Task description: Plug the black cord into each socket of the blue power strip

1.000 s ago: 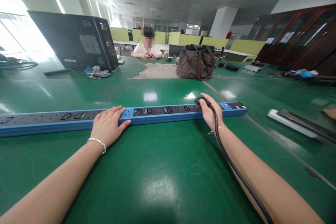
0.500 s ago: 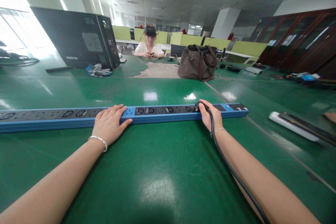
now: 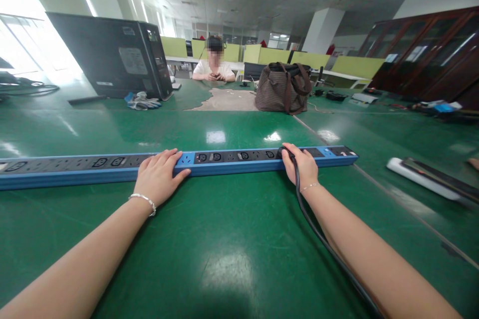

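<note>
Across the green table lies a long blue power strip point(image 3: 232, 168) with a row of black sockets on top. My left hand point(image 3: 159, 174) rests on it, fingers lying over the strip beside a blue socket section and thumb stretched along the near edge. Farther right, my right hand point(image 3: 300, 165) is closed on a black power plug point(image 3: 281, 153) at the strip's sockets. My fingers partly cover the plug, so how deep it sits cannot be seen. From the plug a black cable point(image 3: 318, 234) runs down toward me along my right forearm.
A black computer case point(image 3: 112, 55) stands at the back left, with gloves point(image 3: 142, 101) by it. A brown bag point(image 3: 282, 88) sits at the back. A white and black bar-shaped object point(image 3: 422, 179) lies to the right. Across the table sits a person point(image 3: 214, 69).
My right hand has turned slightly and the cable hangs a little farther left at the wrist. The whole view has shifted slightly. My left hand stays on the strip.
</note>
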`<state>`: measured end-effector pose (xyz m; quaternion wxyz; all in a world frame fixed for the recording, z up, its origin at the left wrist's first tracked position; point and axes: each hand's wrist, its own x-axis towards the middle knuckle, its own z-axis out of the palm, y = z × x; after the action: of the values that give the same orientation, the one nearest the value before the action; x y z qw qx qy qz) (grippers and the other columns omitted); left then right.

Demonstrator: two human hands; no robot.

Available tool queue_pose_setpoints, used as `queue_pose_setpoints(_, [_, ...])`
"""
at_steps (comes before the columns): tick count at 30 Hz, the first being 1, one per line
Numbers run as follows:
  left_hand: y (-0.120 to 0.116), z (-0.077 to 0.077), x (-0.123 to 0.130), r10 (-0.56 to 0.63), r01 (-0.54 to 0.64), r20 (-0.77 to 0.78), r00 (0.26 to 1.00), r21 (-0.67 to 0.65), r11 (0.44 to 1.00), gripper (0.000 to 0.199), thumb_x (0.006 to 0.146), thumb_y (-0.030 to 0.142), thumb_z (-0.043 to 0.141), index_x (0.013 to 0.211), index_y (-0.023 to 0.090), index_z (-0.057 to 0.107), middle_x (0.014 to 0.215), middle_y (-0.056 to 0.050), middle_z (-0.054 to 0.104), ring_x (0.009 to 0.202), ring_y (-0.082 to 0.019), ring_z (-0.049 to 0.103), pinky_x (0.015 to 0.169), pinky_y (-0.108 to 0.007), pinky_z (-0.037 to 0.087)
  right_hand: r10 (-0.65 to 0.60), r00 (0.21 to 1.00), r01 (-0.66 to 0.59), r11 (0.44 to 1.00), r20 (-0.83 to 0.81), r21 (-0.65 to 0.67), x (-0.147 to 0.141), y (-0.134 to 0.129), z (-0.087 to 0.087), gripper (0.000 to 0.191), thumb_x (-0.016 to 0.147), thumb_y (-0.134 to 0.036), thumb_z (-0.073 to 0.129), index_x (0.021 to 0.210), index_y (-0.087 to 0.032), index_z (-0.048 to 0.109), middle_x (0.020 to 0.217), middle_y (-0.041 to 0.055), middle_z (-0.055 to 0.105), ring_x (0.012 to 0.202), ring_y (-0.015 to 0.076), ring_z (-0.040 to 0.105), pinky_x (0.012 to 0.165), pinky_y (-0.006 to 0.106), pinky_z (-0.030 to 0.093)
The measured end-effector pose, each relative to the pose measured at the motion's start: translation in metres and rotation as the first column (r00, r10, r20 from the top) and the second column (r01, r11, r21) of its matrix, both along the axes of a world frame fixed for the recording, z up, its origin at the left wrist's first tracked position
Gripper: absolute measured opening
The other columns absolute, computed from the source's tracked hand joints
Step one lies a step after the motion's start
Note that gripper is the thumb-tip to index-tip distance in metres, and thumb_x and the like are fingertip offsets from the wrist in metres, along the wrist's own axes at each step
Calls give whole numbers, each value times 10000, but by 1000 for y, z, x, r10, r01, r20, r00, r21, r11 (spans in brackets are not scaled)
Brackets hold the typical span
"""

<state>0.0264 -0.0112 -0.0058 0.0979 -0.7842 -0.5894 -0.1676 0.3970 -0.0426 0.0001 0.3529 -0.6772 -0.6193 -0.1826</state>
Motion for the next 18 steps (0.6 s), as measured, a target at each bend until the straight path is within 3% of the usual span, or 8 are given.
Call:
queue_pose_setpoints(5, [-1, 0, 1, 6, -6, -7, 1000, 7, 1000, 583, 857, 541, 365, 1305, 181, 465, 1399, -87, 466, 1270, -272, 414, 1061, -447, 269, 2, 999, 0, 999, 45, -35, 2, -1, 0, 334, 877, -340, 424, 1097, -233, 651, 1032, 46, 707, 922, 214, 646, 941, 387, 427])
queue_pose_setpoints(11, [-1, 1, 1, 7, -7, -5, 1000, 3, 1000, 584, 856, 551, 356, 1301, 191, 469, 1399, -78, 467, 1271, -268, 416, 1066, -445, 266, 44, 983, -44, 999, 179, -4, 7, -2, -7, 374, 900, -320, 384, 1169, -189, 610, 1123, 63, 674, 985, 212, 636, 978, 375, 400])
queue_pose_setpoints(18, [0, 1, 0, -1, 1, 1, 1000, 4, 1000, 587, 856, 544, 355, 1308, 186, 461, 1404, -88, 461, 1271, -271, 415, 1061, -448, 267, -23, 990, 31, 998, 140, -53, 7, 0, -2, 347, 885, -370, 416, 1115, -247, 645, 890, 36, 729, 796, 209, 659, 923, 385, 449])
